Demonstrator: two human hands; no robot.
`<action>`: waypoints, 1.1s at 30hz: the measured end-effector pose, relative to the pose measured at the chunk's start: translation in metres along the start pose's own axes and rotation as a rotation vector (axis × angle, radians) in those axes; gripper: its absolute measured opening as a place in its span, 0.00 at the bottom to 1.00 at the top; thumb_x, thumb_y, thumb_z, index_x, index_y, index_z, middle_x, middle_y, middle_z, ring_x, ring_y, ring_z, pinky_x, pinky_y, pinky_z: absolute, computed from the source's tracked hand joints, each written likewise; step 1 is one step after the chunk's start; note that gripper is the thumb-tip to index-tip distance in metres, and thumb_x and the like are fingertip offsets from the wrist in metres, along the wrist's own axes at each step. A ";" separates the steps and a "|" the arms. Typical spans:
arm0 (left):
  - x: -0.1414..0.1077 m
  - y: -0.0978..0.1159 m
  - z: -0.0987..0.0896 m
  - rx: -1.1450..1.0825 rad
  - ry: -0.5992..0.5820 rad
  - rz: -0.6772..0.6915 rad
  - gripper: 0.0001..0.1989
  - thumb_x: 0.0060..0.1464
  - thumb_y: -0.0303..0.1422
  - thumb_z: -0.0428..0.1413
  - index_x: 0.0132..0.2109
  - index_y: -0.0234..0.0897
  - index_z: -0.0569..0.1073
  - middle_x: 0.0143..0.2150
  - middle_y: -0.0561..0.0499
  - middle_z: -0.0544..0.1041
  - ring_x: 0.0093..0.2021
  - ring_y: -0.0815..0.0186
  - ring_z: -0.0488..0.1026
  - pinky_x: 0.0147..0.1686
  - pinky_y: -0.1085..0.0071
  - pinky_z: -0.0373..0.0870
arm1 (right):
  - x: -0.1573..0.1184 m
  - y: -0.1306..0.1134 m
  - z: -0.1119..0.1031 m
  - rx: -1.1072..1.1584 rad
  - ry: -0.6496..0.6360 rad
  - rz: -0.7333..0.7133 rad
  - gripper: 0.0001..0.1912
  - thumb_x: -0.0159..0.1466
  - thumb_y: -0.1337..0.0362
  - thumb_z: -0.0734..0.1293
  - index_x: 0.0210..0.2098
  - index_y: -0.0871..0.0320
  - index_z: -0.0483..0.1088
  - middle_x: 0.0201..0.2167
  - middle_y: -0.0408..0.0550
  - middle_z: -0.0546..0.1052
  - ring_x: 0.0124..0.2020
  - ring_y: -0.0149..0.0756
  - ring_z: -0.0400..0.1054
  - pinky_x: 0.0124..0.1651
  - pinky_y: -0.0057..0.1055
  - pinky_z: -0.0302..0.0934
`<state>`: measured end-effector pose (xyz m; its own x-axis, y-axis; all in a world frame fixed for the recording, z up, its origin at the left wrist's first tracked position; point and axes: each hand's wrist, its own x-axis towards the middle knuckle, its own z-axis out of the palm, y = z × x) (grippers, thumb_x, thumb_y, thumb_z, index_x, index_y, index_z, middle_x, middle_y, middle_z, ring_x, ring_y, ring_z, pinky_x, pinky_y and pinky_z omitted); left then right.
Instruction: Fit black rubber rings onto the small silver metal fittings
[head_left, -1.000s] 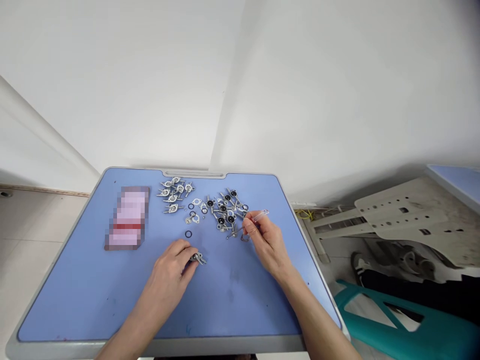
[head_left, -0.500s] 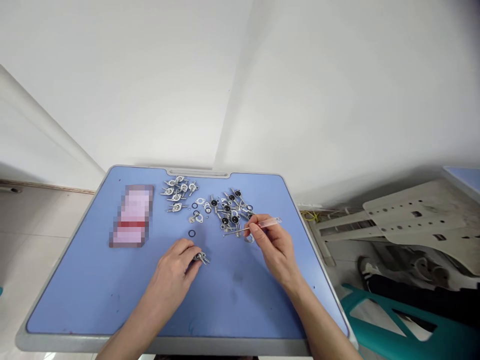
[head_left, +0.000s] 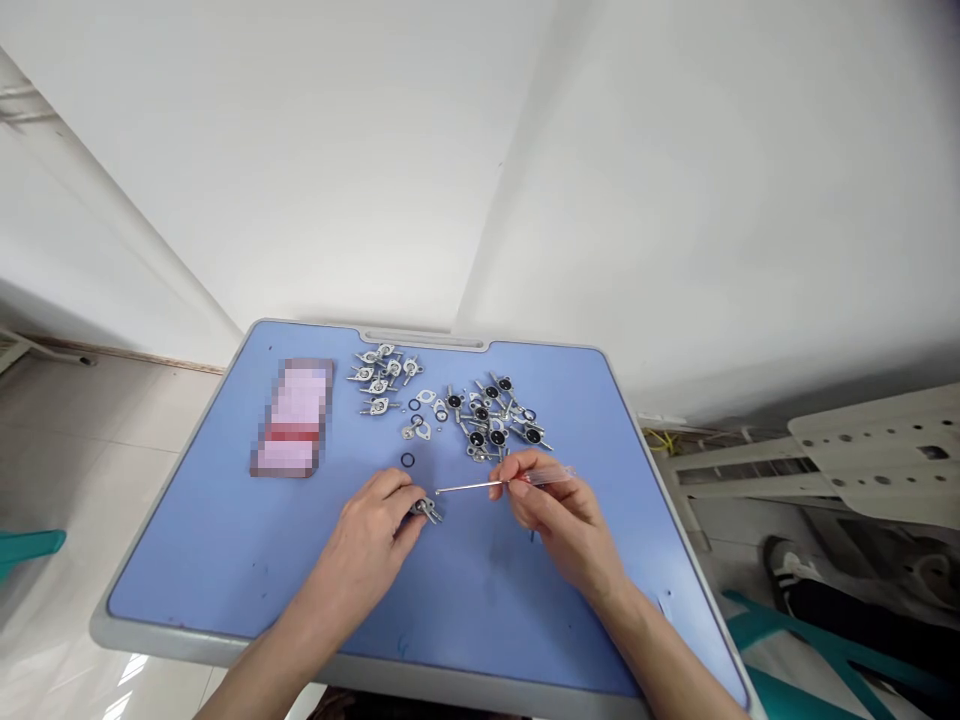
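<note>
My left hand (head_left: 381, 525) is closed on a small metal valve fitting (head_left: 426, 508), its pipe stubs pointing right and down from my fingertips. In my right hand (head_left: 551, 508) is a thin screwdriver (head_left: 472, 487) with a clear handle, pinched between thumb and fingers. Its tip, with a tiny speck I cannot make out, is just above and right of the fitting, apart from it. A black O-ring (head_left: 408, 460) lies above my left hand. Beyond it are flat metal gaskets (head_left: 426, 397), more rings and a loose round-ended part (head_left: 409, 432).
Several finished-looking metal fittings (head_left: 379, 406) cluster at the back of the blue table (head_left: 225, 570). Others with black round faces (head_left: 496, 438) pile up beyond my right hand. A pixelated pink packet (head_left: 296, 415) lies at left. A person's shoe (head_left: 784, 565) shows on the right.
My right hand has brought the screwdriver down and left, from beside the pile to near the fitting. My left hand still grips the fitting. The camera view has shifted slightly.
</note>
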<state>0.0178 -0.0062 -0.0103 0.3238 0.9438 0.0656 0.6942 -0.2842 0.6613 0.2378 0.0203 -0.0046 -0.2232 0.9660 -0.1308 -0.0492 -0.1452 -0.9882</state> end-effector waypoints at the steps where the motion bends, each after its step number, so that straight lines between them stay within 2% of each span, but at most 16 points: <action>1: 0.000 0.000 0.000 -0.003 -0.001 -0.002 0.08 0.59 0.26 0.52 0.42 0.39 0.73 0.43 0.49 0.73 0.42 0.64 0.73 0.42 0.66 0.72 | 0.000 0.000 0.001 -0.002 -0.013 0.013 0.14 0.61 0.51 0.65 0.34 0.56 0.69 0.21 0.43 0.67 0.21 0.29 0.51 0.23 0.30 0.41; 9: 0.000 -0.001 0.000 -0.029 -0.003 0.003 0.08 0.59 0.26 0.52 0.43 0.39 0.73 0.42 0.49 0.73 0.41 0.64 0.72 0.41 0.67 0.71 | 0.003 -0.002 0.006 0.091 -0.055 0.100 0.12 0.60 0.54 0.66 0.33 0.57 0.69 0.20 0.40 0.66 0.17 0.23 0.42 0.21 0.28 0.35; 13: 0.000 -0.002 0.000 -0.027 -0.004 0.004 0.08 0.59 0.26 0.51 0.43 0.39 0.73 0.43 0.49 0.72 0.41 0.64 0.72 0.41 0.67 0.71 | 0.003 -0.001 0.004 0.096 -0.059 0.100 0.12 0.59 0.54 0.66 0.32 0.57 0.69 0.20 0.40 0.66 0.17 0.23 0.42 0.21 0.28 0.36; 19: 0.001 -0.001 0.000 -0.031 -0.001 0.005 0.08 0.59 0.27 0.51 0.43 0.39 0.73 0.42 0.49 0.72 0.41 0.64 0.72 0.41 0.66 0.72 | 0.001 -0.001 0.002 0.088 -0.097 0.107 0.13 0.60 0.54 0.66 0.31 0.58 0.68 0.27 0.45 0.71 0.18 0.22 0.42 0.22 0.28 0.35; 33: 0.001 -0.001 0.000 -0.039 0.005 -0.001 0.08 0.59 0.26 0.52 0.43 0.39 0.74 0.42 0.49 0.73 0.41 0.64 0.72 0.40 0.67 0.71 | -0.001 -0.001 0.000 0.018 -0.144 0.095 0.11 0.61 0.56 0.65 0.31 0.57 0.68 0.28 0.44 0.71 0.18 0.24 0.43 0.22 0.27 0.38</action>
<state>0.0178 -0.0049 -0.0109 0.3198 0.9450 0.0682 0.6693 -0.2763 0.6897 0.2383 0.0198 -0.0037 -0.3647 0.9073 -0.2092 -0.0386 -0.2392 -0.9702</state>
